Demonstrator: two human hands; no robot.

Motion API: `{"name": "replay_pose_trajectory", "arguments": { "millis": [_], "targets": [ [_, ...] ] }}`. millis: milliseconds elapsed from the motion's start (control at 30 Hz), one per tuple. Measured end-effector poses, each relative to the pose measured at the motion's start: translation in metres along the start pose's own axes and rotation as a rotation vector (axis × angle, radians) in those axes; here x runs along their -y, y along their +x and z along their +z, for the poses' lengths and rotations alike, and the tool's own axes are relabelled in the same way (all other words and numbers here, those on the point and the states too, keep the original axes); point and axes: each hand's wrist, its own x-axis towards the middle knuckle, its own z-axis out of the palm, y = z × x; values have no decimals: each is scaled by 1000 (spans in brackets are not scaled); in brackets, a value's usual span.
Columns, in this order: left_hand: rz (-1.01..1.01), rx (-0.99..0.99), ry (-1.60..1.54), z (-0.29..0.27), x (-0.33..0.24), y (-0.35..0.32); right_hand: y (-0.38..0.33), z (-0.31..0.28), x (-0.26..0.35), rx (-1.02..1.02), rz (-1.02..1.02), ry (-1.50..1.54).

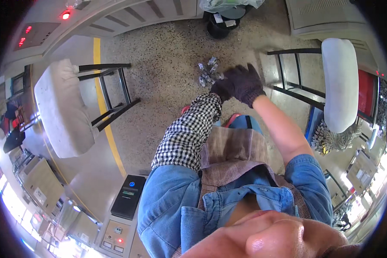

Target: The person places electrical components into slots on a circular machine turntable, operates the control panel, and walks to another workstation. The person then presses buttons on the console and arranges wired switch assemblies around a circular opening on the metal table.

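Observation:
Both my hands wear dark gloves and meet in front of my body, above the speckled floor. My left hand (222,89), below a black-and-white checked sleeve, is closed at the near end of a bundle of small silvery parts (209,71). The bundle's loose ends spread away from me; its near end is hidden by the glove. My right hand (246,85) overlaps the left hand's right side, its fingers stretched out and somewhat blurred. Nothing shows in the right hand.
A stool with a pale covered seat (64,109) stands at left, another covered stool (339,86) at right. Past the right stool hangs a bundle of grey cables (333,136). A black bin (222,28) sits ahead by the machine casing (137,17). A control panel (116,238) is at lower left.

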Motion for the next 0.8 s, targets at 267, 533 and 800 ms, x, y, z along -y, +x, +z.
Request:
{"name": "replay_pose_trajectory", "arguments": {
  "millis": [267,533,800],
  "targets": [
    [-301,51,-168,-92,-71,-6,-57,-32,-40,-598,303,1124],
    [-292,-180,-1278,-241,-286,-16,-132,-111,2,-82,94,780],
    [-243,-395,-1504,-350,-450,-44,-189,-205,7,-283,-12,1290]
  ]
}}
